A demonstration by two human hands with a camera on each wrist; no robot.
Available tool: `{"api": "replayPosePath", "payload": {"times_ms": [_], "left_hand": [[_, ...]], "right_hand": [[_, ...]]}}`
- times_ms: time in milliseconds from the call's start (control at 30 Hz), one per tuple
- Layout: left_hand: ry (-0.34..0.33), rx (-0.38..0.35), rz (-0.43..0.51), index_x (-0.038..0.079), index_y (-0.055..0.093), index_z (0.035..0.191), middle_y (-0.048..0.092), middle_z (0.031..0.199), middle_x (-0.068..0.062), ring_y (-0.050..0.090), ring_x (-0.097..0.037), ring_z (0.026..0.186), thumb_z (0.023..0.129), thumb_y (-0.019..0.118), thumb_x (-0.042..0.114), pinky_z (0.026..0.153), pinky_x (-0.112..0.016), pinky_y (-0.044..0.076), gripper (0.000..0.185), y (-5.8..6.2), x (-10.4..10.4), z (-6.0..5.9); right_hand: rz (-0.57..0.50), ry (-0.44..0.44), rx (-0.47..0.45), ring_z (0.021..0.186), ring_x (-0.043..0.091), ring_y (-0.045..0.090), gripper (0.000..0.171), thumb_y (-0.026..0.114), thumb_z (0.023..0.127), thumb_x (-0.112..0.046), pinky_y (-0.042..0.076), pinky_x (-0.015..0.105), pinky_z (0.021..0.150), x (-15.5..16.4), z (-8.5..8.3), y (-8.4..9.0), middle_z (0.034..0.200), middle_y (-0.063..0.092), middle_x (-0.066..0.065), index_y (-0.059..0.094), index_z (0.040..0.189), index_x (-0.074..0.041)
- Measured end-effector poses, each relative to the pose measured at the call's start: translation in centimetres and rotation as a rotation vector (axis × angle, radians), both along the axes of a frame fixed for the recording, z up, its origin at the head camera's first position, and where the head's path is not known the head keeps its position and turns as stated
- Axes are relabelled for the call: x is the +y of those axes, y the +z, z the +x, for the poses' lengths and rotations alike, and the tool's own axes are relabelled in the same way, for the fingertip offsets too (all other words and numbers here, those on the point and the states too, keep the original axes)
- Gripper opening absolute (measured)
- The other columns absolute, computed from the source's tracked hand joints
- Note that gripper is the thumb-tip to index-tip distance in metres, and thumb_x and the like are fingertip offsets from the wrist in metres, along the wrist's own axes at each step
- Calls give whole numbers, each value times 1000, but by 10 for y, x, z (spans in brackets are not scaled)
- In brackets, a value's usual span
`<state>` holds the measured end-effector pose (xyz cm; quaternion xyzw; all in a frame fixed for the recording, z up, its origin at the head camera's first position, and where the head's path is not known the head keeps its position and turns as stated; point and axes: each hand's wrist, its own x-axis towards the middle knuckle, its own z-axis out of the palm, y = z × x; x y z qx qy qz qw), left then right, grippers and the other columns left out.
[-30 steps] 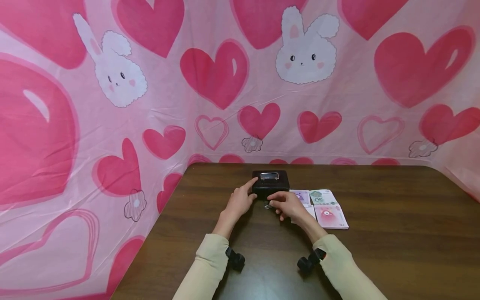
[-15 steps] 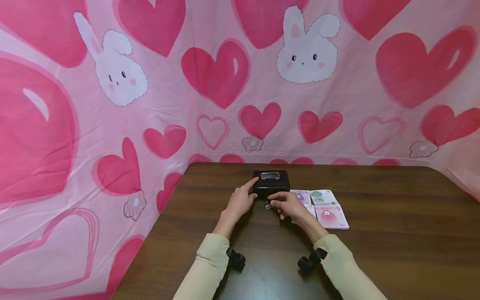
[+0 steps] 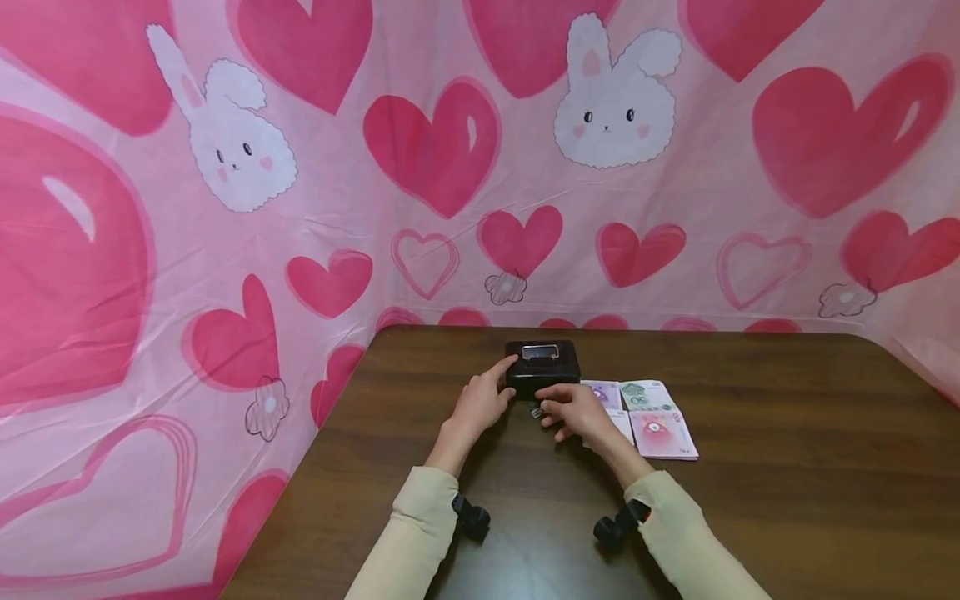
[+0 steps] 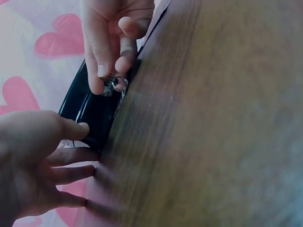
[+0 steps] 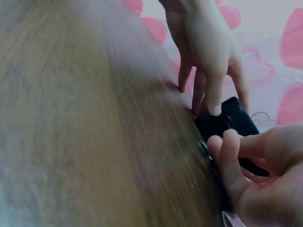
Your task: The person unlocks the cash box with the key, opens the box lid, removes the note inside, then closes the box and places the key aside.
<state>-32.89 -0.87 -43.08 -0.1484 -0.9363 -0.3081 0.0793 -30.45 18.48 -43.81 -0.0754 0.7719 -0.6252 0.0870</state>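
A small black cash box [image 3: 536, 382] with a silver lid handle [image 3: 540, 352] stands on the table, lid down. My left hand [image 3: 478, 406] holds its left front corner, thumb on the front face and index finger reaching over the side. In the left wrist view the other left fingers are spread, tips down at the table. My right hand [image 3: 581, 412] pinches a key [image 4: 108, 86] at the middle of the box's front, where a metal ring hangs. The fingers hide the lock and most of the key.
Several colourful banknotes [image 3: 660, 433] lie in stacks to the right of the box, partly behind the right hand. The brown wooden table [image 3: 787, 433] ends at a pink cloth [image 3: 442, 267] with hearts and rabbits. Each wrist wears a small black camera [image 3: 472, 521].
The right hand's lower fingers have shifted slightly at the key. The left hand and the box have stayed in place.
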Motion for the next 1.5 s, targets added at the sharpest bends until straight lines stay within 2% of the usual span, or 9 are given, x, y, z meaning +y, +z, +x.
{"api": "replayPosePath", "payload": {"times_ms": [100, 233, 333, 667, 833, 1067, 1233, 1367, 1500], "left_hand": [[10, -29, -19, 29, 43, 149, 69, 100, -8, 63, -24, 80, 95, 66, 28, 76, -42, 52, 59, 0, 1, 0], [31, -25, -22, 29, 43, 149, 70, 103, -11, 65, -28, 89, 95, 66, 34, 83, -47, 53, 58, 0, 3, 0], [43, -2, -24, 28, 45, 147, 68, 92, -10, 62, -27, 81, 96, 66, 30, 78, -45, 53, 56, 1, 2, 1], [52, -23, -14, 28, 46, 145, 70, 116, -13, 65, -28, 91, 96, 66, 28, 83, -48, 53, 53, 1, 1, -1], [51, -35, -18, 28, 47, 145, 70, 113, -12, 63, -27, 88, 95, 67, 28, 83, -47, 53, 53, 2, 2, 0], [59, -45, -17, 28, 46, 145, 65, 133, -12, 68, -33, 103, 96, 65, 29, 87, -50, 54, 53, 4, 3, 3], [60, -42, -24, 28, 46, 146, 67, 130, -13, 68, -31, 99, 97, 65, 27, 86, -49, 55, 53, 4, 3, 3], [49, -40, -31, 28, 46, 146, 71, 118, -12, 67, -27, 91, 96, 65, 28, 83, -47, 55, 53, 2, 4, 3], [57, -27, -41, 28, 46, 145, 71, 106, -10, 66, -26, 88, 96, 66, 28, 82, -46, 54, 53, 3, 4, 3]], "right_hand": [[-3, 4, -4, 65, 13, 63, 32, 56, 98, -3, 53, 25, 47, 0, 0, 0, 96, 66, 25, 60, 126, 12], [4, 7, -17, 62, 12, 56, 30, 56, 98, -3, 52, 24, 48, -1, 0, 2, 89, 62, 15, 61, 125, 10], [12, 26, -29, 62, 12, 53, 31, 56, 99, -3, 52, 23, 48, -1, -1, 3, 87, 59, 12, 60, 126, 10], [8, 32, -41, 77, 15, 68, 32, 56, 98, -3, 57, 28, 54, -3, -1, 4, 105, 68, 23, 60, 126, 11], [-5, 50, -28, 74, 15, 66, 31, 55, 98, -1, 58, 29, 55, -3, -1, 1, 100, 67, 21, 59, 125, 13], [1, 91, -37, 78, 18, 61, 29, 56, 98, -1, 59, 31, 59, -3, 1, 3, 99, 63, 19, 60, 123, 14], [57, 226, -2, 79, 21, 62, 29, 57, 97, -2, 60, 36, 63, -9, 6, 9, 95, 63, 19, 60, 122, 13], [106, 259, 2, 76, 20, 63, 29, 58, 97, -4, 60, 35, 60, -6, 8, 13, 91, 65, 19, 61, 121, 11], [125, 277, -23, 79, 20, 65, 30, 60, 96, -6, 59, 33, 59, 3, 6, 15, 97, 67, 18, 62, 123, 9]]}}
